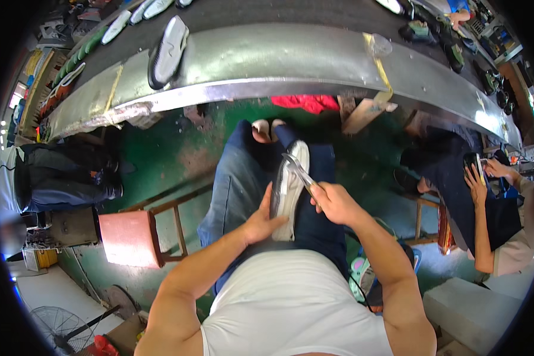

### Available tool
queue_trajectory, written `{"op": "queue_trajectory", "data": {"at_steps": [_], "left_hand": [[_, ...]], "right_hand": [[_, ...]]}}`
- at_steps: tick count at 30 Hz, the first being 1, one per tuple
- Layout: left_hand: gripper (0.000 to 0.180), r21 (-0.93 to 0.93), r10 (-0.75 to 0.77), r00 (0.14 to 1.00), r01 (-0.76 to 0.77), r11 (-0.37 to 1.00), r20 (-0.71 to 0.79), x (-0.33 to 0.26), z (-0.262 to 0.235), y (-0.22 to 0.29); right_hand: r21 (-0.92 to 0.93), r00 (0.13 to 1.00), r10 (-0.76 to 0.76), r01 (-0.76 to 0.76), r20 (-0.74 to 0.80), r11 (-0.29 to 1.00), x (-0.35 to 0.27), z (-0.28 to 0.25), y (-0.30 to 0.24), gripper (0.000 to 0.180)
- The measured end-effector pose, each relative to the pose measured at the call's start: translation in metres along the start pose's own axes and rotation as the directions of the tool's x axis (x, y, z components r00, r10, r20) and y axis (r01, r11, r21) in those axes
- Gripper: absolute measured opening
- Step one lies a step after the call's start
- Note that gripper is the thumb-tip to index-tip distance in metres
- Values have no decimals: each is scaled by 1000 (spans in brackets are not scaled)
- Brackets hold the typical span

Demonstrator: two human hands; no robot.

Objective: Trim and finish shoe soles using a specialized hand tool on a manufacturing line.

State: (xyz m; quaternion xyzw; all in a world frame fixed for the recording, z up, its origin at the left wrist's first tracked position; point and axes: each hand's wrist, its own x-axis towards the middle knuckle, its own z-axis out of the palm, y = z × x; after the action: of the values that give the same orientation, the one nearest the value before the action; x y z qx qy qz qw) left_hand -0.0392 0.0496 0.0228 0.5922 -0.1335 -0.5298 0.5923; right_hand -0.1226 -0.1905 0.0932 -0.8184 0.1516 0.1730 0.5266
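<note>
A light grey and white shoe with a dark edge (285, 204) lies lengthwise across my lap, its far end resting over my thigh. My left hand (262, 221) is closed on the near part of the shoe, fingers along its left side and thumb across it. In my right hand (332, 202) is a metal hand tool with a curved head (299, 168), gripped by its tan handle. The tool's head lies over the upper right part of the shoe; whether it touches the surface I cannot tell.
Ahead runs a metal-edged bench (267, 53) with a dark top. A single shoe (169, 53) leans on its edge, and more shoes stand farther back. A brown stool (130, 238) is at my left. Another person (477, 190) sits at right, handling a small object.
</note>
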Motion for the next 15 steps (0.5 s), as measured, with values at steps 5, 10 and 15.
{"op": "queue_trajectory", "data": {"at_steps": [5,10,15], "left_hand": [[86,-223,34,997,-48,974,-66,-11,-22,28],[78,-281,164,983,-181,942,-84,-46,-40,134],[80,-242,300,948,-317,917,-105,23,-64,300]], "right_hand": [[404,956,-58,175,-287,898,-23,18,52,42],[500,965,150,-22,-216,866,-23,41,100,47],[459,953,172,-39,-251,887,-20,32,91,48]]}}
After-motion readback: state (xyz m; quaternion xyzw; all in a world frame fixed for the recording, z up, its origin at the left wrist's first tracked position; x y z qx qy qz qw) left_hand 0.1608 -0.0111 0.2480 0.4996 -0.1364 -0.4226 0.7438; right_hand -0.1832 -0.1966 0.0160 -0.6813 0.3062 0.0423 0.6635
